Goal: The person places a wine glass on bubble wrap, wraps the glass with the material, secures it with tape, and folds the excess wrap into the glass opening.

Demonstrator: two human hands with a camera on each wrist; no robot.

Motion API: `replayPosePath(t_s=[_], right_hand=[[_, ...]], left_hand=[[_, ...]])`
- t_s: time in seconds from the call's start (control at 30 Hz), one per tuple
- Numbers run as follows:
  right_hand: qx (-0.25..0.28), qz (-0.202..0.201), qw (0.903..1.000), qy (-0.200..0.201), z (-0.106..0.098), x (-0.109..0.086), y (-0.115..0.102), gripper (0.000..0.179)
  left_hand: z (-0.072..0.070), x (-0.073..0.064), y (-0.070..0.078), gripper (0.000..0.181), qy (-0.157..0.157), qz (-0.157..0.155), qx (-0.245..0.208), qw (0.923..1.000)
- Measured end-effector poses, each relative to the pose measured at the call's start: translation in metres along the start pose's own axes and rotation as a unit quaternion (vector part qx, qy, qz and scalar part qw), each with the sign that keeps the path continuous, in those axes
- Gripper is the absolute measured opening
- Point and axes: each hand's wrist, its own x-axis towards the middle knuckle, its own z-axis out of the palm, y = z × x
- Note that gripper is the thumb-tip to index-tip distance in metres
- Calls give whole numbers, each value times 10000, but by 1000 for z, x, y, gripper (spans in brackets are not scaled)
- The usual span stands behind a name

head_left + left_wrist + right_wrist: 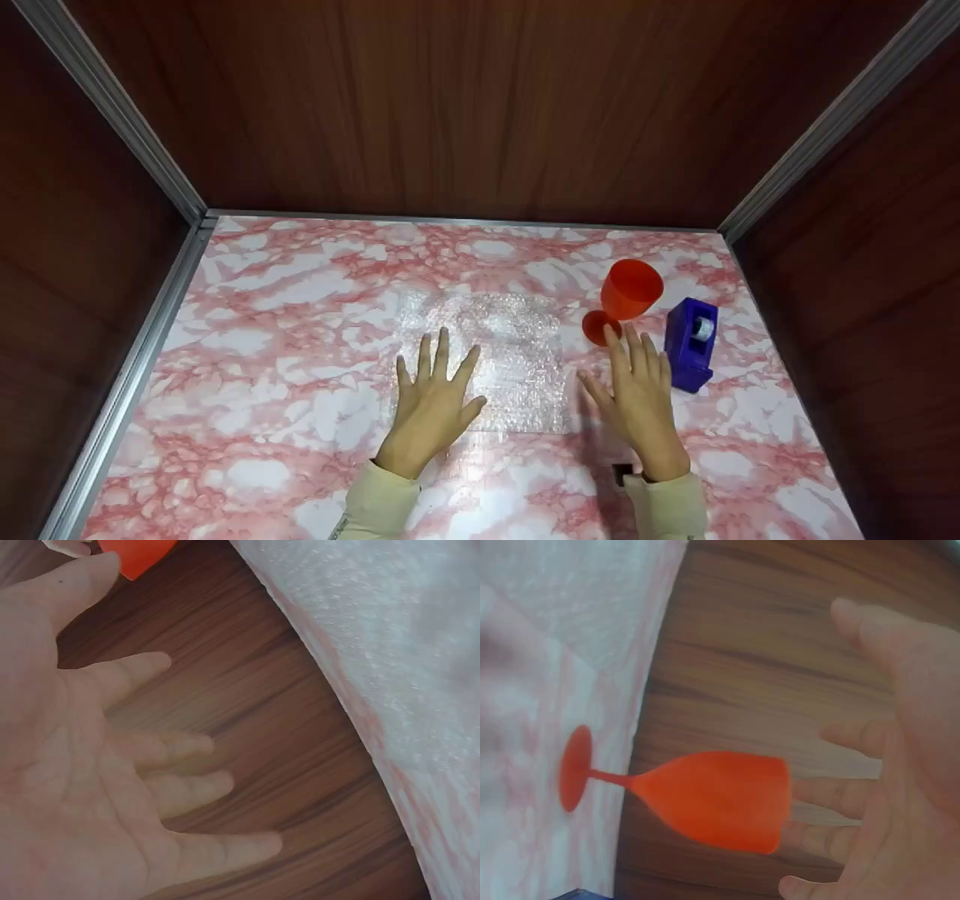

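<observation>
My left hand point(429, 412) is held with fingers spread over the lower left part of a clear bubble wrap sheet point(521, 367), holding nothing. The left wrist view shows its bare palm point(67, 765). My right hand point(640, 397) is likewise spread and holds nothing, to the right of the sheet. Beyond its fingertips an orange-red plastic goblet point(628, 292) stands upright on its round foot; the right wrist view shows its bowl point(716, 799) and thin stem. Right of that hand sits a blue tape dispenser point(681, 349) with a roll of tape in it.
The table point(247, 420) has a red and white marbled top. Dark wood panels point(450, 112) enclose it at the back, left and right, with metal rails point(139, 352) along the edges. A small black item point(622, 474) is at my right wrist.
</observation>
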Motion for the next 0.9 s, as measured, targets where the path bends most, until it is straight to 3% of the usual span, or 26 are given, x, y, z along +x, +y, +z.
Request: replayPosePath(t_s=[0.1, 0.33, 0.47, 0.63, 0.77, 0.9], right_hand=[[67, 29, 10000, 17, 5, 2, 8, 76], [286, 83, 9995, 102, 21, 7, 33, 68], [555, 576, 9966, -173, 31, 14, 49, 58], [1136, 1429, 9815, -583, 46, 28, 69, 48], [1657, 1760, 9691, -486, 58, 42, 79, 39], [1796, 1823, 9666, -164, 70, 54, 83, 25]], left_hand=[[6, -5, -8, 70, -41, -7, -202, 9998], [23, -19, -30, 63, -463, -279, -626, 9966], [31, -26, -39, 55, -640, -458, -903, 9928], [40, -32, -46, 48, -776, -645, -1195, 9877], [44, -35, -50, 47, -723, -669, -1235, 9874], [47, -37, -50, 50, -814, -705, -1294, 9857]])
